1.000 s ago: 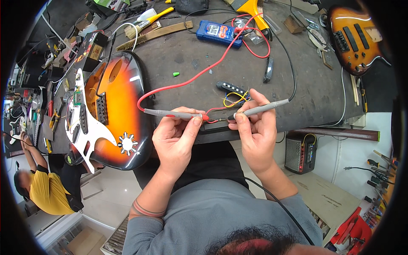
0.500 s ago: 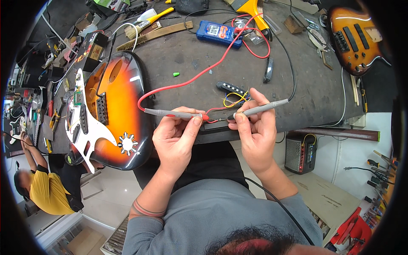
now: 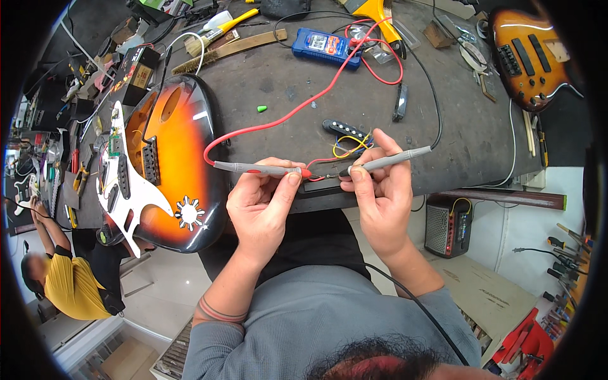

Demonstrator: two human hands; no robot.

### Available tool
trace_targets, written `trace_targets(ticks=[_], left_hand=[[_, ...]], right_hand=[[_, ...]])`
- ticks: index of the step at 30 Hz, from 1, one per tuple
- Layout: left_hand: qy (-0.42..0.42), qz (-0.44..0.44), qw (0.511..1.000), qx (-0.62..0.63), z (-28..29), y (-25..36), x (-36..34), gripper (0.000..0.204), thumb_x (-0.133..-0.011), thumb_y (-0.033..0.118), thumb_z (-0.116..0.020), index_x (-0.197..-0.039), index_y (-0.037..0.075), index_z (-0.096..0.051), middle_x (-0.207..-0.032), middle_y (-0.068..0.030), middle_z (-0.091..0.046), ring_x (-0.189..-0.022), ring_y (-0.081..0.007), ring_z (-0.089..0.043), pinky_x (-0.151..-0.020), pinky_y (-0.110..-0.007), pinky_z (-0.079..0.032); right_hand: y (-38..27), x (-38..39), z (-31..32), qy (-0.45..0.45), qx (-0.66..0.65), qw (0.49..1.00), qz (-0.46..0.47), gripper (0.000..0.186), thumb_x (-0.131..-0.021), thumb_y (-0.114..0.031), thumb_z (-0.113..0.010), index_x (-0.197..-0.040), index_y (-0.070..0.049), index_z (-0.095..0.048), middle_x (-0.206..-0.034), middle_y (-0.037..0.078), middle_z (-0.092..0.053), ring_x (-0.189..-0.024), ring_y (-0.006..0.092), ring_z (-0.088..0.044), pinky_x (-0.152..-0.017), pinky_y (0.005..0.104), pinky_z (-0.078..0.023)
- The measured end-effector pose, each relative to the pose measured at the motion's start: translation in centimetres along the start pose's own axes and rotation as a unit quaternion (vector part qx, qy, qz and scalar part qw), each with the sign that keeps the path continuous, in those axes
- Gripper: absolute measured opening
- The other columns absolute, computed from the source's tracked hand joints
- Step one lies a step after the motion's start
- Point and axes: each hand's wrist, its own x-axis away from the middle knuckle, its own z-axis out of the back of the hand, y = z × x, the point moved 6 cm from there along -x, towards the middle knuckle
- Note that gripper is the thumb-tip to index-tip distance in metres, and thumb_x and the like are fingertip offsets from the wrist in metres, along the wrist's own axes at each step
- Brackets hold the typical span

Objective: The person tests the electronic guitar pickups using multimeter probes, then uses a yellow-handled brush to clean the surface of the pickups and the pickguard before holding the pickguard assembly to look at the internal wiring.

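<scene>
My left hand [image 3: 266, 206] grips a grey test probe with a red collar [image 3: 256, 168]; my right hand [image 3: 383, 202] grips another grey probe, black-collared [image 3: 396, 156]. Their metal tips nearly meet above the bench's front edge, at a red wire; exact contact is too small to tell. Just behind them lies a black six-pole pickup [image 3: 339, 128] with yellow and blue wires [image 3: 347, 147]. The red lead [image 3: 288, 117] and black lead run back to a blue meter [image 3: 326, 49]. A small green piece [image 3: 262, 109] lies on the dark bench [image 3: 259, 82].
A sunburst guitar body [image 3: 190, 152] with white pickguard [image 3: 145, 196] is left; a bass [image 3: 525, 82] back right. Brushes [image 3: 221, 31] and yellow-handled tools [image 3: 380, 16] lie behind. An amplifier [image 3: 443, 228] stands below right. A co-worker in yellow [image 3: 73, 285] is at left.
Both hands and probes are almost still, shifted very slightly upward. The figures on the meter's display look different.
</scene>
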Motion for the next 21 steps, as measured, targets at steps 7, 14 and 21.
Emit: trace_targets(ticks=[7, 14, 21], left_hand=[[0.030, 0.038, 0.998, 0.050, 0.2, 0.1, -0.4, 0.017, -0.103, -0.001, -0.067, -0.119, -0.006, -0.063, -0.110, -0.0181, -0.075, -0.098, -0.0206, -0.075, -0.091, -0.033, -0.061], [0.025, 0.036, 0.990, 0.131, 1.6, -0.6, -1.3, 0.020, -0.106, 0.009, -0.063, -0.123, -0.001, -0.059, -0.103, -0.0146, -0.071, -0.090, -0.0167, -0.068, -0.080, -0.028, -0.053], [0.006, 0.036, 0.994, 0.106, 1.5, -0.3, -1.4, 0.022, -0.107, 0.011, -0.061, -0.125, -0.001, -0.059, -0.100, -0.0120, -0.068, -0.088, -0.0133, -0.065, -0.077, -0.026, -0.050]], right_hand=[[0.0, -0.2, 0.2, 0.002, -0.016, 1.000, -0.026, 0.058, -0.105, 0.004, -0.062, -0.158, 0.004, -0.038, -0.114, 0.008, -0.058, -0.096, 0.0117, -0.067, -0.084, 0.0291, -0.067], [-0.9, -1.5, 2.4, 0.084, -0.117, 0.989, -0.041, 0.053, -0.110, -0.008, -0.060, -0.157, 0.004, -0.037, -0.109, 0.008, -0.061, -0.078, 0.0132, -0.070, -0.068, 0.0279, -0.066], [-1.2, -3.5, 7.4, 0.112, -0.131, 0.985, -0.014, 0.053, -0.113, -0.019, -0.058, -0.156, 0.006, -0.039, -0.100, 0.005, -0.063, -0.065, 0.0072, -0.060, -0.049, 0.0216, -0.050]])
